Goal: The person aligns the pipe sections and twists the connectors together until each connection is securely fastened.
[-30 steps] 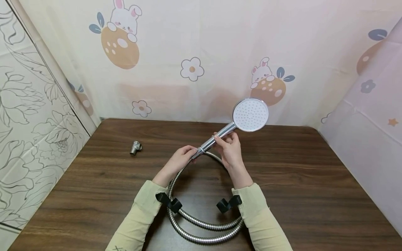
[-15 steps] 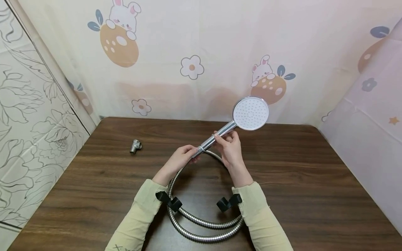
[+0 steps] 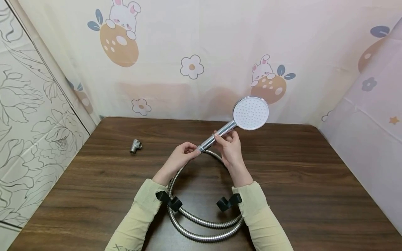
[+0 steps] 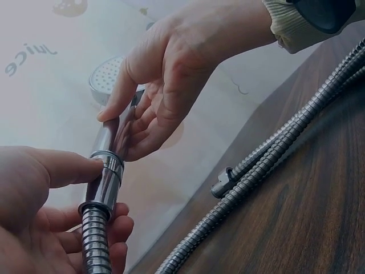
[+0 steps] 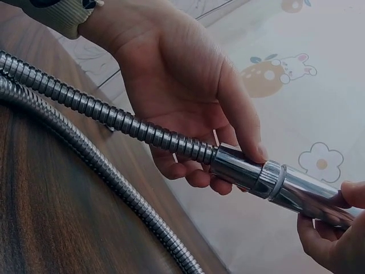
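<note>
A chrome shower head (image 3: 250, 113) with a white round spray face is held tilted above the table, face toward me. My right hand (image 3: 231, 151) grips its handle (image 4: 118, 128) between thumb and fingers. At the handle's lower end sits the chrome hose nut (image 5: 236, 165), against the handle with a thin pale ring at the joint. My left hand (image 3: 178, 159) pinches this nut, thumb on top and fingers beneath. From the nut runs a ribbed metal shower hose (image 3: 204, 238), looped on the table under both forearms. Its other end fitting (image 4: 221, 185) shows in the left wrist view.
A small chrome T-shaped fitting (image 3: 135, 147) stands on the dark wooden table (image 3: 298, 181), left of the hands. A curtain (image 3: 220, 42) with rabbit prints hangs behind the table's back edge. Black wrist mounts (image 3: 169, 201) sit on the sleeves.
The left hand's fingers have shifted on the hose nut, with the thumb now slightly farther toward the handle. The right hand and the shower head stay almost where they were.
</note>
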Demonstrator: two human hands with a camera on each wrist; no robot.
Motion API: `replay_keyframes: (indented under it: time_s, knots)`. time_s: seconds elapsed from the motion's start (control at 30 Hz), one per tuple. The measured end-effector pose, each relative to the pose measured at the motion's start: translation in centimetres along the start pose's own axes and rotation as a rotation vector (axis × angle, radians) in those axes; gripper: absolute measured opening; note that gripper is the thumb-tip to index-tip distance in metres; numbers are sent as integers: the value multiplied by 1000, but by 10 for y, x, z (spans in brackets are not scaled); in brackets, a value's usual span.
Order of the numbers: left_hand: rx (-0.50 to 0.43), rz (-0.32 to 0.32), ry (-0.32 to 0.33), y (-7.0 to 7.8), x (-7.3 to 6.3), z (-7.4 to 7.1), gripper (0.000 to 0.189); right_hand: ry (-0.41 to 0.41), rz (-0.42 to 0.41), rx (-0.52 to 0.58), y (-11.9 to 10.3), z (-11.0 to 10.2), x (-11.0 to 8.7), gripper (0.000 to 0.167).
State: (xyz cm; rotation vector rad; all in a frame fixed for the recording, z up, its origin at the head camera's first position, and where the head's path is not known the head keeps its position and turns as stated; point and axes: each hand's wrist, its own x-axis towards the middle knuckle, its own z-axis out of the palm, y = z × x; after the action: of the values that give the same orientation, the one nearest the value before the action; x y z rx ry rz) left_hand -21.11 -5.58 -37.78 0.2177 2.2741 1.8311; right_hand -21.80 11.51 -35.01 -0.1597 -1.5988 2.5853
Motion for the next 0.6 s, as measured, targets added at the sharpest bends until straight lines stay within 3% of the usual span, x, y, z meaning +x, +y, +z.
replay_keyframes:
  time_s: [0.23,0.43,0.6]
  knots:
    - [22,7,13,-2,1,1,25,2,3,-10,0,0,0,28]
    - [23,-33,18,-1,1,1,28,17,1,3,1,0,1,28]
    - [-14,-37,-21,1,-1,1,30,13,3,-6,0,0,1,28]
